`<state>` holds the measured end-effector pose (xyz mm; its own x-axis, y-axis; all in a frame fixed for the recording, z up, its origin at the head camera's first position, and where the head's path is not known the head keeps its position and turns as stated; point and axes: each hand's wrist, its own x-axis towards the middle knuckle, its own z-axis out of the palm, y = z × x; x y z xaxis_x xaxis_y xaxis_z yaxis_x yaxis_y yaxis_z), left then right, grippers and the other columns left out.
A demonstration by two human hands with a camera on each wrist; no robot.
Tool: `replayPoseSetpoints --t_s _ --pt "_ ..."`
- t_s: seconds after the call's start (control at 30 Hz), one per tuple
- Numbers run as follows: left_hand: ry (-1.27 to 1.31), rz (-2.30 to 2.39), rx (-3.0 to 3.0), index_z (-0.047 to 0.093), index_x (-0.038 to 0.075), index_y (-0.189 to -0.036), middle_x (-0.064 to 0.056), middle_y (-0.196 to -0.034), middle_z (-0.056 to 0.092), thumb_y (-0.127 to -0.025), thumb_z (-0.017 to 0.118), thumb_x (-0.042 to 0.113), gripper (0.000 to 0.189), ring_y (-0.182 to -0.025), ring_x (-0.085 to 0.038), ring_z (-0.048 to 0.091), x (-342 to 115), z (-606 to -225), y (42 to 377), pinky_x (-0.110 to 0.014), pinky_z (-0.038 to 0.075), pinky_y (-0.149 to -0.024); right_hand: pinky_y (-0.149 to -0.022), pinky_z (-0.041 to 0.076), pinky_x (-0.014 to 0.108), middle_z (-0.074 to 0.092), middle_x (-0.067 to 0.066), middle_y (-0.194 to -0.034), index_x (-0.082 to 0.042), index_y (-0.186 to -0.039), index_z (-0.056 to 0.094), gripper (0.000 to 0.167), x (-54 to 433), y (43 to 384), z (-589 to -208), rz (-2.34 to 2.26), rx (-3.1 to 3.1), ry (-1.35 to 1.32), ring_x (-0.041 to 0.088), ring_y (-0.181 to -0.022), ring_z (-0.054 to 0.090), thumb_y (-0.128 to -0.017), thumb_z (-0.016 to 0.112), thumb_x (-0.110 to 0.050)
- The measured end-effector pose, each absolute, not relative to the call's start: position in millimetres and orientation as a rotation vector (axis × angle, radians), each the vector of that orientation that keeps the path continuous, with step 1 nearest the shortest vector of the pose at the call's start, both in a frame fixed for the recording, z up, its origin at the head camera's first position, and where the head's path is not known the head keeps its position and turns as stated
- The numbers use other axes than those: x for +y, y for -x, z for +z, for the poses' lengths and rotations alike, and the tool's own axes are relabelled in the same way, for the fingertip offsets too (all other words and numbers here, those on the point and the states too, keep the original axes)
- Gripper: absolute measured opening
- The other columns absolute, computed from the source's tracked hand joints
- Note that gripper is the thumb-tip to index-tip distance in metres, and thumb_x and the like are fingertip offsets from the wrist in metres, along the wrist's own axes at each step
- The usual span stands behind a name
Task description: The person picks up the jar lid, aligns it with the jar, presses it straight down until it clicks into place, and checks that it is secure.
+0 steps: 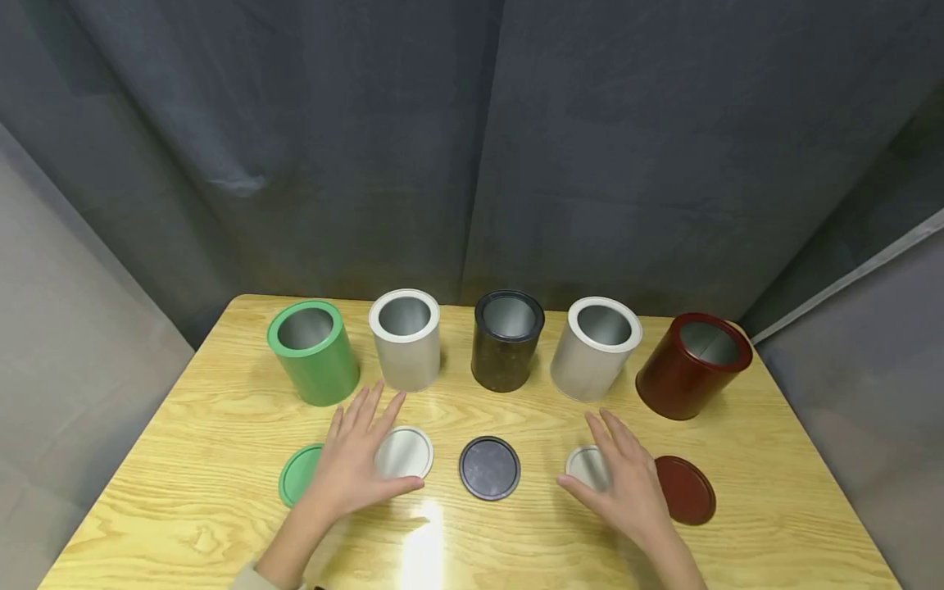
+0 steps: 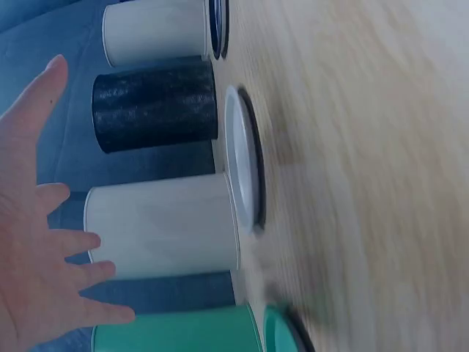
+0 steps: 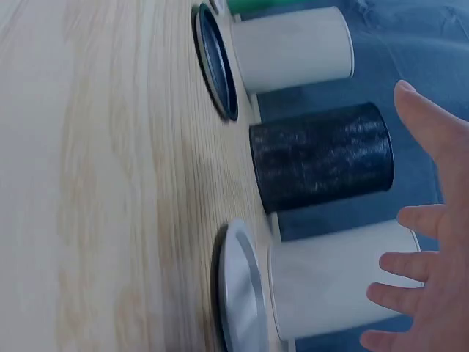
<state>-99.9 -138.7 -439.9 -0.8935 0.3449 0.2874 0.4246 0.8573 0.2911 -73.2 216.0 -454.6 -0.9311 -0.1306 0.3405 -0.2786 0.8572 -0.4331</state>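
Observation:
My left hand [image 1: 354,465] hovers with spread fingers over the left white lid [image 1: 410,453] and partly hides the green lid [image 1: 297,475]. Its fingers point toward the left white can [image 1: 407,344]. On the other side my right hand [image 1: 627,479], fingers also spread, covers part of the right white lid [image 1: 586,467] and the edge of the dark red lid [image 1: 687,492]. Between the hands lies the black lid [image 1: 490,468]. Both wrist views show the left palm [image 2: 37,257] and right palm [image 3: 447,271] holding nothing, apart from the lids.
Along the table's back stand a green can [image 1: 324,369], a black can [image 1: 503,356], a right white can [image 1: 586,365] and a dark red can [image 1: 674,381], all uncovered. Dark curtains [image 1: 472,147] hang behind the wooden table [image 1: 782,508].

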Motion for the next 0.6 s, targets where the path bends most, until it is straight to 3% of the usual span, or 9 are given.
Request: replayPoseSetpoints --t_s 0.23,0.43,0.6 --pt "0.7 -0.593 -2.679 0.042 0.011 -0.136 -0.014 -0.136 0.04 -0.054 0.076 0.061 0.101 -0.122 -0.035 0.038 -156 -442 99 -0.053 0.032 -0.095 -0.089 0.035 0.057 0.043 0.016 -0.133 -0.007 -0.134 0.044 0.084 203 76 -456 1.0 -2.704 -0.398 0.037 -0.119 0.041 -0.065 0.079 -0.04" --pt "0.694 -0.654 -2.668 0.044 0.012 -0.134 -0.011 -0.131 0.045 -0.053 0.079 0.057 0.099 -0.119 -0.03 0.041 -170 -444 96 -0.052 0.036 -0.091 -0.079 0.046 0.045 0.052 0.009 -0.124 -0.008 -0.131 0.048 0.082 189 80 -458 1.138 -2.619 -0.517 0.028 -0.106 0.053 -0.06 0.084 -0.031" --pt "0.699 -0.723 -2.646 0.046 0.011 -0.133 -0.009 -0.125 0.049 -0.054 0.082 0.048 0.095 -0.114 -0.026 0.044 -183 -444 93 -0.05 0.039 -0.087 -0.073 0.048 0.041 0.055 0.004 -0.118 -0.008 -0.128 0.051 0.078 170 83 -460 1.268 -2.57 -0.595 0.026 -0.099 0.055 -0.06 0.084 -0.027"
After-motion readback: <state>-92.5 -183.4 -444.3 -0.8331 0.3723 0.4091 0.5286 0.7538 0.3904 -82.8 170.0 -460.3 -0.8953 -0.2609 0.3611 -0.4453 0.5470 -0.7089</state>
